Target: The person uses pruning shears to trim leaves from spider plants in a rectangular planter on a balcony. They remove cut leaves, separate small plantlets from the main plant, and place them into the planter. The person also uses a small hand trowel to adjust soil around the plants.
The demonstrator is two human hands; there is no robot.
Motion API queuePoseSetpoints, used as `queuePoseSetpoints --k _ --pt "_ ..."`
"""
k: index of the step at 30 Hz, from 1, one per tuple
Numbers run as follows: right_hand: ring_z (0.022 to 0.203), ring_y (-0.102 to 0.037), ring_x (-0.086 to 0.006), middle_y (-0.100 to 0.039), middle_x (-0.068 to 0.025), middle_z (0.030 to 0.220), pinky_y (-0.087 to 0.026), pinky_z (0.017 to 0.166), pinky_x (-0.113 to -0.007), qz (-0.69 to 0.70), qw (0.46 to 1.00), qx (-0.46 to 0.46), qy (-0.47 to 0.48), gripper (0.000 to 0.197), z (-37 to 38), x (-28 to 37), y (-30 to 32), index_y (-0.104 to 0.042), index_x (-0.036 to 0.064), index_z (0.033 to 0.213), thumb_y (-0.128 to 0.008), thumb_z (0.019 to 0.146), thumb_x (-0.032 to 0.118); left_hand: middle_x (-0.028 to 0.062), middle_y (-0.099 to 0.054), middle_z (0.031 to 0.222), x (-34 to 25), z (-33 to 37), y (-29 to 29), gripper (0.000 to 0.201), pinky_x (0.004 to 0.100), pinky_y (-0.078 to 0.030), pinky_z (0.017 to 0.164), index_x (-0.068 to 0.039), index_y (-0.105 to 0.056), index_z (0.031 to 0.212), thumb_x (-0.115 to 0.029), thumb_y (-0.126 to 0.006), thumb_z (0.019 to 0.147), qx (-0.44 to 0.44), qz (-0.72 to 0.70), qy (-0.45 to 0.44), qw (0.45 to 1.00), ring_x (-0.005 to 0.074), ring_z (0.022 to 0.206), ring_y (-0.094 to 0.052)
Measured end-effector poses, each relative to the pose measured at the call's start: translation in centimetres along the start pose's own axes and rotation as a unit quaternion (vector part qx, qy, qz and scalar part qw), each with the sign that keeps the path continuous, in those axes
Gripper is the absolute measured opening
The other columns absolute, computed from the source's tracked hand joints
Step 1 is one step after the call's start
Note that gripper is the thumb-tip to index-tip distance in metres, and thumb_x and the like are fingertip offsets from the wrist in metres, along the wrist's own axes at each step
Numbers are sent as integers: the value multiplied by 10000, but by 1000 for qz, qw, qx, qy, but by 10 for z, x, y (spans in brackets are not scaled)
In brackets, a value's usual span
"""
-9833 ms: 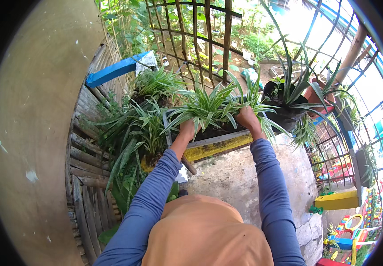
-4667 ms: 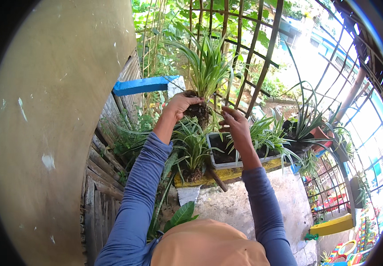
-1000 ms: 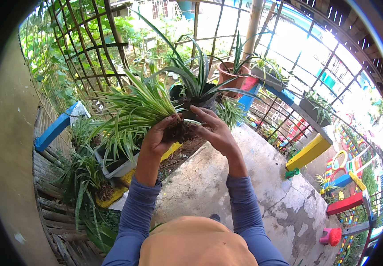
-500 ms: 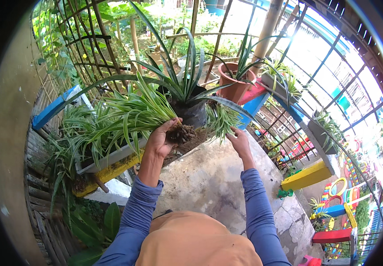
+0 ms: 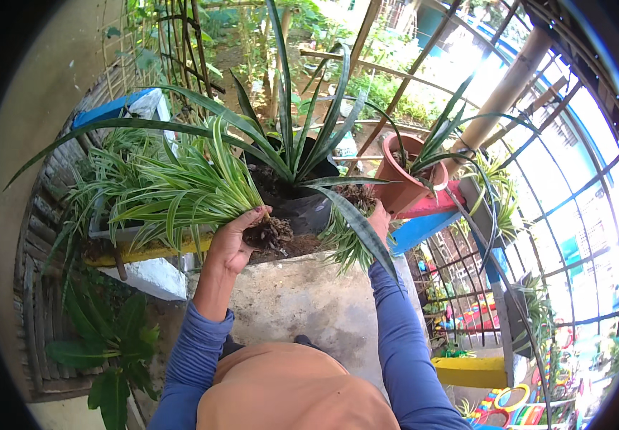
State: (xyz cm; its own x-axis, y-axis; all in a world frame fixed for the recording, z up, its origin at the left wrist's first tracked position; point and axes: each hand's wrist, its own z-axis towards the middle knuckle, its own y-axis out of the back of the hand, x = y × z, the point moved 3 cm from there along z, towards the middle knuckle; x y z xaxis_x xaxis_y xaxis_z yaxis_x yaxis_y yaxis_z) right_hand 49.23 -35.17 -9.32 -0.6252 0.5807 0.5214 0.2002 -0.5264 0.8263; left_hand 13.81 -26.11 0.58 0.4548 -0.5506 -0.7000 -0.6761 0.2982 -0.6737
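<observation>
In my left hand (image 5: 234,240) is a leafy spider plant (image 5: 188,183) with green and cream striped leaves. Its fingers close round the base, just above a brown root clump (image 5: 269,234). My right hand (image 5: 377,223) reaches to a second spider plant (image 5: 345,242), whose leaves hang down over the ledge and whose roots (image 5: 356,195) lie uppermost. The fingers there are partly hidden against the roots, so their grip is unclear. Between my hands stands a black plastic bag pot (image 5: 306,211) holding a tall plant with long, stiff dark leaves (image 5: 288,143).
Right of the bag pot, a terracotta-coloured pot (image 5: 413,179) stands on a red and blue support (image 5: 424,228). A trough of spider plants (image 5: 105,175) sits at left on a yellow ledge (image 5: 155,251). Long leaves arch across the space. A metal grille (image 5: 467,287) borders the right.
My right hand has moved up from beside the second spider plant's leaves to its roots. The left hand still holds its plant. The view has shifted, showing more of the floor at lower left.
</observation>
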Motion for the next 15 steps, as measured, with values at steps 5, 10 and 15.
queuePoseSetpoints --k 5,10,15 --pt "1267 -369 -371 -454 -199 1341 -268 1020 -557 -56 996 57 -25 1015 18 5 -14 -240 52 1425 -728 659 503 89 -677 1021 27 -6 -5 174 347 -489 889 -44 -642 1018 -83 -632 849 -55 -59 -47 996 146 948 -624" --pt "1175 -475 -380 -518 -220 1266 -298 990 -561 -11 999 41 -24 863 28 -9 -18 -304 34 1379 -695 686 365 102 -678 1007 43 -14 -8 168 319 -488 874 -27 -645 1009 -67 -633 847 -100 -68 -80 989 159 940 -622" --pt "1097 -527 -415 -569 -266 1161 -362 947 -524 79 996 27 16 750 37 -21 -5 -381 19 1314 -665 704 351 93 -681 990 50 -18 -19 159 289 -468 870 -24 -649 1001 -55 -630 847 -111 -90 -72 987 156 947 -615"
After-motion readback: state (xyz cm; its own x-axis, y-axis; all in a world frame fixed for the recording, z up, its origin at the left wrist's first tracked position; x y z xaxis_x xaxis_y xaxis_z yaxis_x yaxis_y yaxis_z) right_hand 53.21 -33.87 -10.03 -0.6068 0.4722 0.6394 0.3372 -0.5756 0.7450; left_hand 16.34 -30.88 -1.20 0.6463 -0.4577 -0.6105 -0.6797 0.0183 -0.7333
